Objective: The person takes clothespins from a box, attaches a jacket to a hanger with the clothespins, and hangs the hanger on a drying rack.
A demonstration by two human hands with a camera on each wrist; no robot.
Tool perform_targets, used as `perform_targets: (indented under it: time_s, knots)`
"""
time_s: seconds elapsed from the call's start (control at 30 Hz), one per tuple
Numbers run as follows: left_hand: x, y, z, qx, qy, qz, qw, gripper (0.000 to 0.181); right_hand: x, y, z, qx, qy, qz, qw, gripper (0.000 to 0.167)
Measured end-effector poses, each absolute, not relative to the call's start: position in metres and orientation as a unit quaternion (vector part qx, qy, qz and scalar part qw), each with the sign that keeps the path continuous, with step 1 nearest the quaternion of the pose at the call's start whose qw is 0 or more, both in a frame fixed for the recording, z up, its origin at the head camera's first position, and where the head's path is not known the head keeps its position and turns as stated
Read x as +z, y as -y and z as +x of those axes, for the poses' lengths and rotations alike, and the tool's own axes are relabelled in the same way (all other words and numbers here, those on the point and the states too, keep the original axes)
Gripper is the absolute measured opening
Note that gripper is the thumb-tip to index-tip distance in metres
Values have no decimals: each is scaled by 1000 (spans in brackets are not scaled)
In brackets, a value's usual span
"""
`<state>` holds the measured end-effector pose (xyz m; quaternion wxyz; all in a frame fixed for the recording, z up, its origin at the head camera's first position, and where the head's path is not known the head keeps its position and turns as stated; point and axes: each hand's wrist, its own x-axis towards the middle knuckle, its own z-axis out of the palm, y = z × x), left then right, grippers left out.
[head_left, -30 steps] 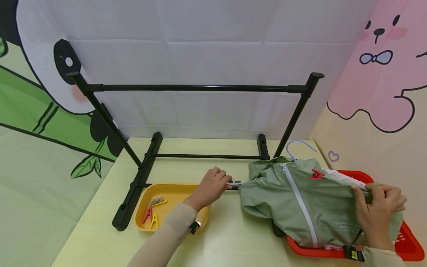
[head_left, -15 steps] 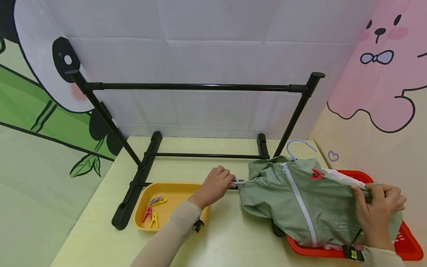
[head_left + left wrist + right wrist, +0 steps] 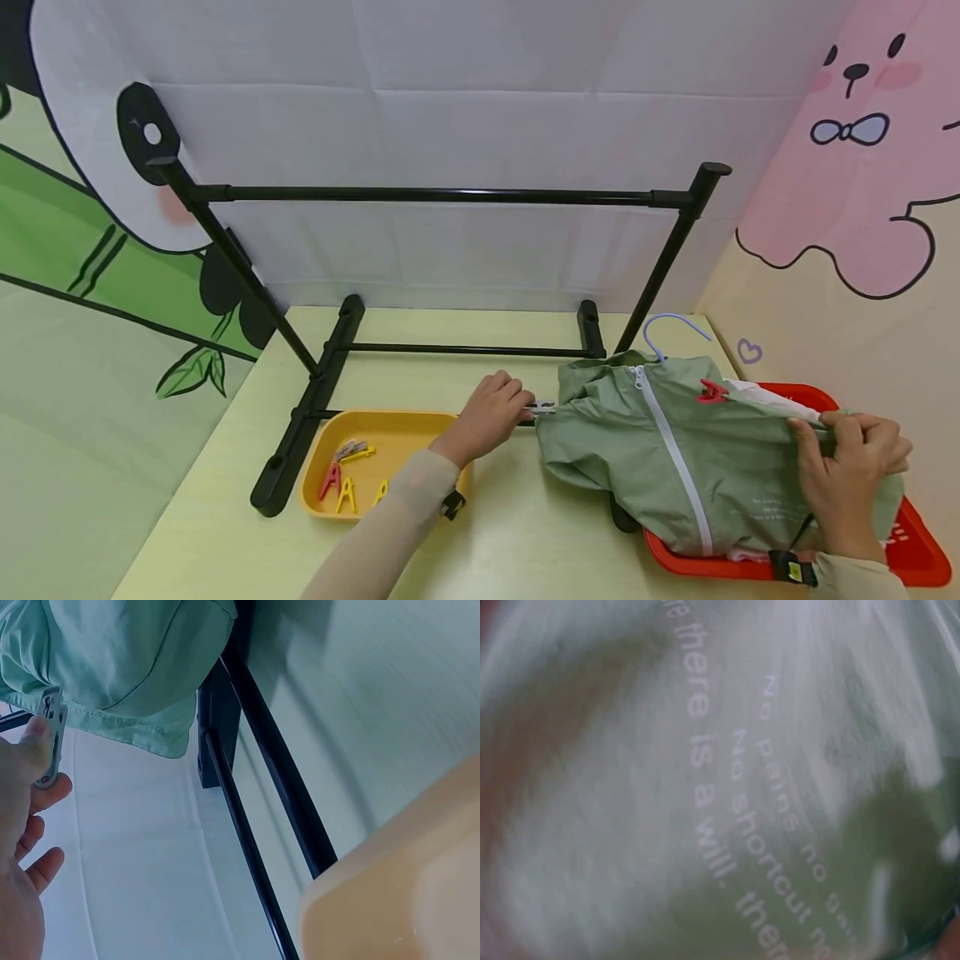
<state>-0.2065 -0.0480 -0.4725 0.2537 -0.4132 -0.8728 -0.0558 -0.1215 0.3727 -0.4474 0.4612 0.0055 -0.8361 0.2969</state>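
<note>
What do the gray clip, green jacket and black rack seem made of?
Gray clip: probably smooth plastic, slotted, molded-looking body; metal possible.
Green jacket: thin matte fabric, soft wrinkles; fiber unclear.
Black rack: likely coated metal tubing, glossy highlights; maybe plastic.

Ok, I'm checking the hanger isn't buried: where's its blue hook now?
In the head view, right of centre: the blue hook pokes out past the top of the green jacket, just right of the black rack's right post.
</note>
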Motion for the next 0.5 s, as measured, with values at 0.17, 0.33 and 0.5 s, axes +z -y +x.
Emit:
perform_targets:
  time_s: [0.17,0.33,0.5]
  knots:
    - [-474,44,-207,-54,878,-412,238,16,-447,-372,-121,295,835,7,465,86]
    - [-475,42,-207,-54,880,-411,232,16,-446,-370,-121,296,836,1,462,86]
    - [-475,41,-208,-53,878,-412,238,16,-445,-370,-121,297,834,5,465,85]
